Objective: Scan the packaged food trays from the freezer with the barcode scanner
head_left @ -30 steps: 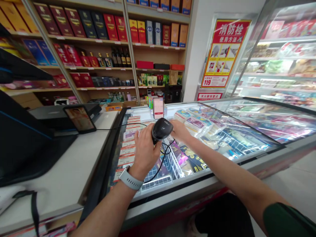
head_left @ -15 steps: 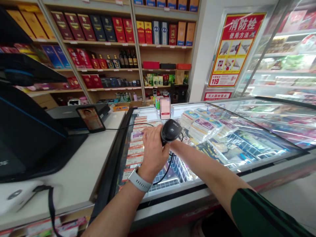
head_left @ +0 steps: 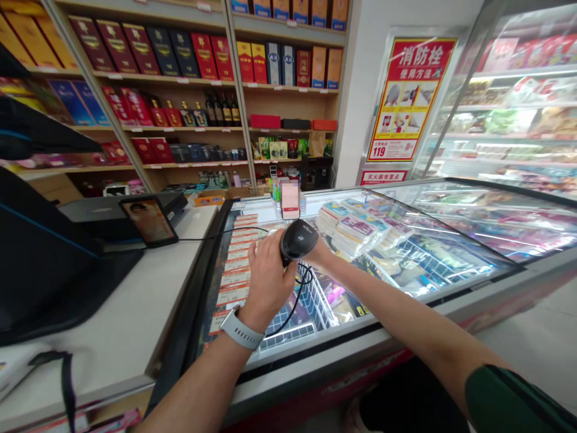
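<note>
My left hand point(head_left: 265, 267), with a grey-banded watch point(head_left: 243, 329) at the wrist, is wrapped round a black handheld barcode scanner point(head_left: 299, 239). The scanner's head faces away from me, and its black cord point(head_left: 295, 310) hangs in loops below. Just beyond stands a phone point(head_left: 291, 207), upright, with a pinkish, partly blurred screen towards me. My right hand point(head_left: 316, 251) reaches in behind the scanner, close below the phone. Its fingers are hidden, so I cannot see whether they hold the phone.
Under my arms is a glass-topped chest freezer point(head_left: 264, 368) with price labels point(head_left: 234, 279) and bagged packages point(head_left: 356, 228) on top. To the left, a white counter point(head_left: 135, 307) carries a dark checkout machine point(head_left: 40, 258) and a small framed picture point(head_left: 148, 221). Shelves of boxes point(head_left: 171, 51) stand behind.
The view has turned slightly right, so everything sits further left in the picture. My left hand keeps its hold on the scanner, and the phone stays just beyond it.
</note>
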A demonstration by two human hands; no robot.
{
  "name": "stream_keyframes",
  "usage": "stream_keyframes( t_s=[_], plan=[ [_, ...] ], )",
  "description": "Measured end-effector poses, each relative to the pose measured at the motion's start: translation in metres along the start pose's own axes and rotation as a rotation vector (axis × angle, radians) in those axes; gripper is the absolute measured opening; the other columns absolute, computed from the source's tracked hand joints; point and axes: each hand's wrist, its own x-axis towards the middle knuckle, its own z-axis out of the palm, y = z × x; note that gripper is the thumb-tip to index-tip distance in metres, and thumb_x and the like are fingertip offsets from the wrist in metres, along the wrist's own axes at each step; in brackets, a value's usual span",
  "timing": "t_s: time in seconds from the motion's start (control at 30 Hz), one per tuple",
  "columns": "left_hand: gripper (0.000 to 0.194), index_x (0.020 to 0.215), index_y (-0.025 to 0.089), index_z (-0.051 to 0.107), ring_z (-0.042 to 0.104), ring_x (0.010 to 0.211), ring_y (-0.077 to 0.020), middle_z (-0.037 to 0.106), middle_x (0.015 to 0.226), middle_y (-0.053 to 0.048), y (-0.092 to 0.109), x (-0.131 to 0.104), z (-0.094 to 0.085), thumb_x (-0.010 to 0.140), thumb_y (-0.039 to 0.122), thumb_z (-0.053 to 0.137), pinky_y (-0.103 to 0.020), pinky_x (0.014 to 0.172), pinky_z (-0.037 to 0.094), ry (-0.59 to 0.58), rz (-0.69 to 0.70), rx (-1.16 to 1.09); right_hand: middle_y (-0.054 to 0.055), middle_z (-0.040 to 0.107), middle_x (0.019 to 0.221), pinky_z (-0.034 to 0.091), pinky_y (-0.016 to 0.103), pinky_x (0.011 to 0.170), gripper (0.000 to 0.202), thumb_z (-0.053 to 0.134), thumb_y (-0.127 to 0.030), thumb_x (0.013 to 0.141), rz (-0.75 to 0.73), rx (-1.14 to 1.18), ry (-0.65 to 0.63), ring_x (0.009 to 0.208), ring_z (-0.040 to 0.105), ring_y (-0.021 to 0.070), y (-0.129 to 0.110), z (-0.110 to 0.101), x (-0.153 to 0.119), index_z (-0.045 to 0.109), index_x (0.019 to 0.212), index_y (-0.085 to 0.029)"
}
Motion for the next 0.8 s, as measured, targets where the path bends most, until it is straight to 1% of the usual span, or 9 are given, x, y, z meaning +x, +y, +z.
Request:
stream_keyframes(
  t_s=[0.07,0.13,0.23,0.33,0.43,0.5,0.67,0.8],
  plan=[
    [0.053,0.135,0.017,0.042,0.047,0.128,-0.0268,0.055,0.135,-0.013,0.0,0.001,0.0,0.083,0.02,0.053,-0.05,0.113,0.023,0.008,-0.007,0.003,0.013,0.062,0.122,0.046,0.044,0.102,0.048,0.058,-0.025,0.084,0.03,-0.034,0.086,0.116,0.055,0.0251,0.004,-0.016,-0.009,0.051,0.13,-0.015],
    [0.052,0.134,0.017,0.043,0.048,0.127,-0.0271,0.056,0.133,-0.013,-0.001,0.001,-0.001,0.083,0.02,0.053,-0.05,0.112,0.025,0.02,-0.014,0.01,0.017,0.055,0.129,0.043,0.047,0.104,0.059,0.056,-0.024,0.086,0.053,-0.102,0.184,0.12,0.051,0.0273,0.003,-0.033,-0.016,0.038,0.141,-0.012],
    [0.052,0.135,0.016,0.042,0.049,0.126,-0.0284,0.057,0.132,-0.014,-0.003,0.002,-0.001,0.084,0.021,0.053,-0.05,0.11,0.026,0.043,-0.016,0.034,0.017,0.049,0.136,0.039,0.049,0.109,0.072,0.057,-0.027,0.088,0.086,-0.209,0.273,0.126,0.046,0.0294,-0.002,-0.057,-0.022,0.022,0.15,-0.015],
    [0.053,0.137,0.018,0.041,0.049,0.127,-0.0285,0.057,0.133,-0.014,-0.006,0.001,0.001,0.085,0.022,0.052,-0.052,0.112,0.024,0.047,-0.018,0.039,0.016,0.046,0.138,0.036,0.052,0.111,0.079,0.057,-0.03,0.089,0.096,-0.285,0.313,0.128,0.044,0.0312,-0.007,-0.073,-0.024,0.012,0.153,-0.019],
    [0.053,0.138,0.02,0.04,0.048,0.129,-0.0282,0.057,0.134,-0.012,-0.007,0.0,0.004,0.085,0.022,0.051,-0.054,0.113,0.021,0.031,-0.026,0.04,0.015,0.044,0.14,0.033,0.054,0.113,0.082,0.057,-0.031,0.089,0.091,-0.328,0.331,0.128,0.043,0.0328,-0.009,-0.08,-0.025,0.006,0.153,-0.022],
    [0.054,0.138,0.021,0.039,0.048,0.13,-0.0282,0.057,0.135,-0.012,-0.006,0.0,0.005,0.085,0.022,0.05,-0.054,0.114,0.02,0.016,-0.029,0.049,0.015,0.044,0.14,0.032,0.056,0.114,0.083,0.056,-0.031,0.09,0.089,-0.34,0.32,0.129,0.043,0.0335,-0.01,-0.081,-0.025,0.003,0.154,-0.023],
    [0.055,0.137,0.018,0.04,0.049,0.128,-0.0286,0.057,0.134,-0.013,-0.004,0.0,0.005,0.084,0.021,0.052,-0.054,0.115,0.019,-0.005,-0.017,0.051,0.014,0.042,0.142,0.031,0.057,0.115,0.088,0.057,-0.028,0.089,0.067,-0.374,0.297,0.13,0.041,0.0344,-0.01,-0.08,-0.025,-0.003,0.154,-0.025],
    [0.055,0.137,0.015,0.04,0.049,0.128,-0.0294,0.057,0.134,-0.014,-0.005,-0.001,0.007,0.084,0.021,0.052,-0.054,0.113,0.022,-0.023,-0.006,0.055,0.014,0.041,0.144,0.03,0.056,0.116,0.089,0.057,-0.026,0.09,0.041,-0.387,0.303,0.132,0.04,0.0334,-0.01,-0.079,-0.025,-0.005,0.154,-0.025]
  ],
)
